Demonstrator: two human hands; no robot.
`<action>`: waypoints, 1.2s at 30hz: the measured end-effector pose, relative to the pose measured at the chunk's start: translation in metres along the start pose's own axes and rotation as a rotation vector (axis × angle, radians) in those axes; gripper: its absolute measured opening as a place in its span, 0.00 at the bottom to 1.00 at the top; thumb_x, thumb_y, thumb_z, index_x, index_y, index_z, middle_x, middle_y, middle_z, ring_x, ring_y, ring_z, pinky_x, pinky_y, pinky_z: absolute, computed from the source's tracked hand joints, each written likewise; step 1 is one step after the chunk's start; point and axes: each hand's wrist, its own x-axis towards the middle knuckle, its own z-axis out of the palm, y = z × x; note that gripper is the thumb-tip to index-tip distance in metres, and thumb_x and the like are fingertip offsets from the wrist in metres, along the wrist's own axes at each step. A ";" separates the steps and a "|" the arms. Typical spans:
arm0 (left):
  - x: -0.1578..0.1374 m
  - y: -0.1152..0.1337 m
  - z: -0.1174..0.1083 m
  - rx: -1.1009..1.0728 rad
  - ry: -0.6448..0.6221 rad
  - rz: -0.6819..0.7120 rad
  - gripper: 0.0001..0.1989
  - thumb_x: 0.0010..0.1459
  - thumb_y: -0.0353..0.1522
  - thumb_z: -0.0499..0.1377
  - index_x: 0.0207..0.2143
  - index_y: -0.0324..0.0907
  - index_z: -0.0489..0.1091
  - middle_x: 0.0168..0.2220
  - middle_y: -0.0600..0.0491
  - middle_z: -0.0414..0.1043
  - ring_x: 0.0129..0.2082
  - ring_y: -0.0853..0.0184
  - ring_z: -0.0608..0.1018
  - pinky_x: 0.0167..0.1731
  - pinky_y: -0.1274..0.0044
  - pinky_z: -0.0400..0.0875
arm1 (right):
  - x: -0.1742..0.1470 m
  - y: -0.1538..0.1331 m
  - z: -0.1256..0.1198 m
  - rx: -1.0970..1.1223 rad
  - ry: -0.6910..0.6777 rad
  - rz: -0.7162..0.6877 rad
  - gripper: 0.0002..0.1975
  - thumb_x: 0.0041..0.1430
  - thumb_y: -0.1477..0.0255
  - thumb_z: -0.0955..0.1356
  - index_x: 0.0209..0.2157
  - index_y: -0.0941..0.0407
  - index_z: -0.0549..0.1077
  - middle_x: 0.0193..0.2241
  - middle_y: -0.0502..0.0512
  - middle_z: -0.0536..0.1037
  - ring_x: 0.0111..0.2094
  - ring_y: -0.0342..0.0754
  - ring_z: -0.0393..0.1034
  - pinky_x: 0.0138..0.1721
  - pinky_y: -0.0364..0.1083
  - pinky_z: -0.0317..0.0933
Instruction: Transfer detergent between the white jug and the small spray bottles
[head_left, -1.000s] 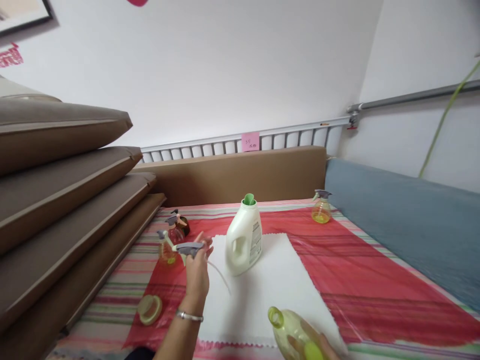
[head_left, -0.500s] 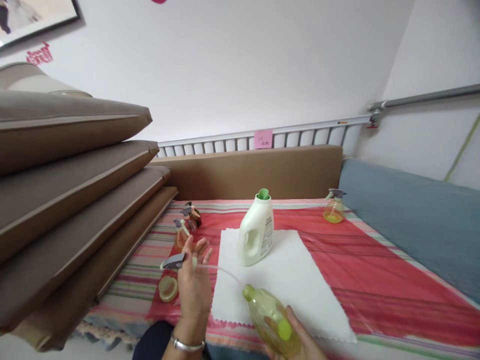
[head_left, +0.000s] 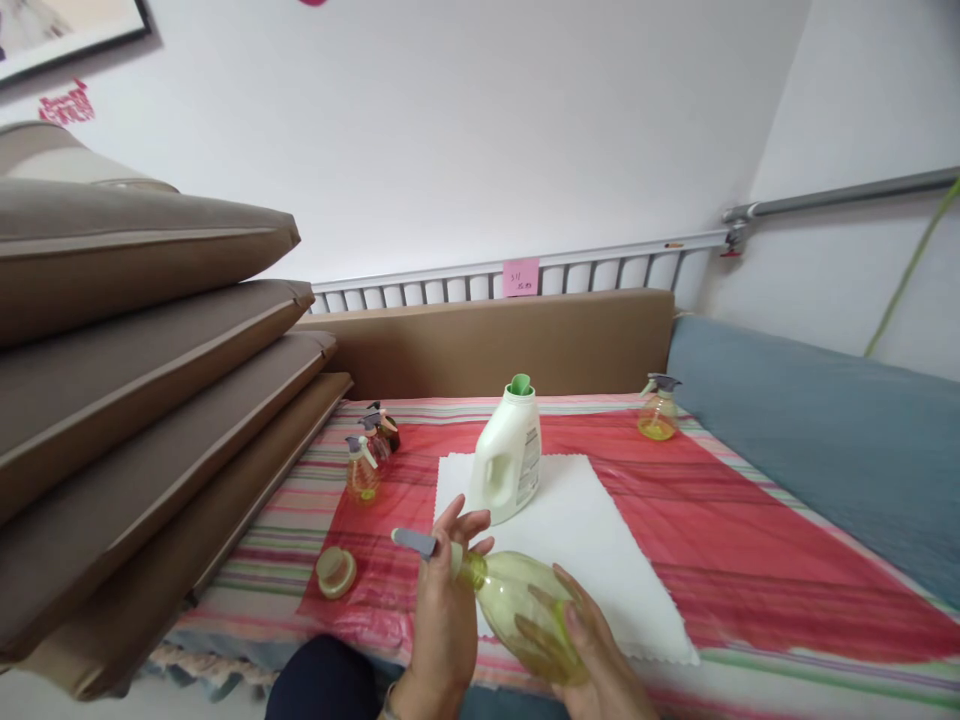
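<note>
A clear yellow-green spray bottle (head_left: 517,605) lies tilted on its side in front of me, its neck pointing left. My right hand (head_left: 592,640) is wrapped around its body near the base. The grey-and-white trigger spray head (head_left: 414,542) sits at the bottle's mouth, with my left hand (head_left: 446,600) gripping it at the collar. Whether the threads have engaged cannot be seen. Just beyond stands a white detergent jug (head_left: 506,460) with a green spout (head_left: 519,384), upright on a white sheet (head_left: 592,550). To the left of my left hand lies a round pale cap (head_left: 335,573).
Several spray bottles (head_left: 363,472) stand grouped at the left on the red plastic sheet (head_left: 720,520). Another spray bottle (head_left: 658,408) is at the far right. Stacked brown cushions (head_left: 150,400) rise on the left, and a brown board (head_left: 487,345) runs along the back.
My left hand has moved right, bringing the spray head to the bottle's mouth; its tube is now inside the bottle. The bottle has turned more level.
</note>
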 end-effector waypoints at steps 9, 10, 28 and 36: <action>-0.003 -0.002 0.004 -0.003 -0.003 -0.003 0.24 0.55 0.48 0.53 0.49 0.45 0.67 0.44 0.46 0.71 0.48 0.60 0.70 0.50 0.67 0.59 | -0.007 0.000 -0.001 -0.012 0.024 -0.082 0.36 0.37 0.58 0.76 0.49 0.46 0.63 0.43 0.54 0.73 0.39 0.59 0.74 0.41 0.59 0.67; -0.002 -0.002 0.004 -0.005 0.004 0.004 0.24 0.55 0.48 0.53 0.49 0.45 0.67 0.44 0.46 0.71 0.48 0.60 0.70 0.50 0.67 0.59 | -0.008 -0.001 -0.002 -0.020 0.033 -0.090 0.35 0.37 0.58 0.76 0.49 0.46 0.63 0.44 0.55 0.72 0.39 0.59 0.74 0.41 0.60 0.66; -0.004 0.004 0.009 0.052 -0.040 0.064 0.20 0.58 0.45 0.51 0.45 0.42 0.69 0.43 0.44 0.73 0.47 0.58 0.70 0.50 0.63 0.58 | -0.014 -0.007 -0.001 -0.083 0.054 -0.156 0.36 0.37 0.57 0.75 0.48 0.49 0.61 0.47 0.59 0.68 0.40 0.60 0.72 0.37 0.60 0.68; -0.001 0.011 0.008 0.245 -0.067 0.041 0.17 0.58 0.41 0.52 0.35 0.38 0.74 0.43 0.43 0.72 0.47 0.55 0.70 0.50 0.63 0.59 | -0.024 -0.016 0.005 -0.227 0.049 -0.213 0.39 0.36 0.52 0.74 0.50 0.49 0.60 0.53 0.61 0.64 0.53 0.63 0.60 0.46 0.58 0.62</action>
